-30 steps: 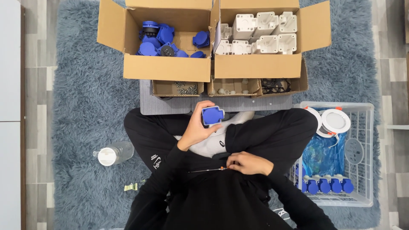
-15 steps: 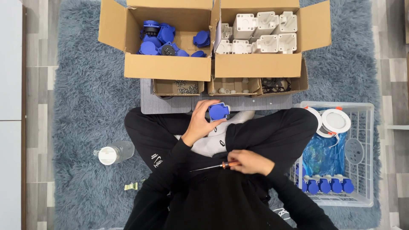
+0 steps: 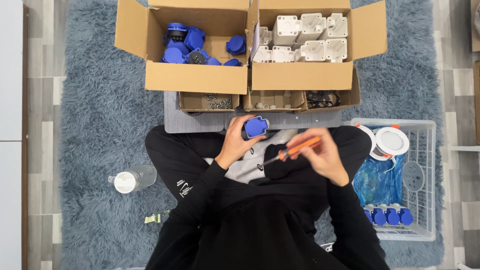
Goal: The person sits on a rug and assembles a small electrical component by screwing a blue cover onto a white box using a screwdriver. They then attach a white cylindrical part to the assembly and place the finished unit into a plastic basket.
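Your left hand (image 3: pixel 235 145) grips a blue socket part (image 3: pixel 256 127) over your lap; your right hand (image 3: pixel 325 155) holds an orange-handled screwdriver (image 3: pixel 292 151) beside it, its tip apparently not yet at the part; four blue pieces (image 3: pixel 387 216) sit in the basket (image 3: pixel 425 180).

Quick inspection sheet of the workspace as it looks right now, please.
Surface: grey shaggy rug on wood floor; grey board in front of the knees.
Job's things: blue socket part in left hand; orange-handled screwdriver in right hand.
Clutter: plastic bottle lying on the rug, small green scrap.
Hands: both holding, apart.
Cables: dark coils in a small tray, kind unclear.
Surroundings: box of blue parts, box of white housings, wire basket of finished blue pieces.
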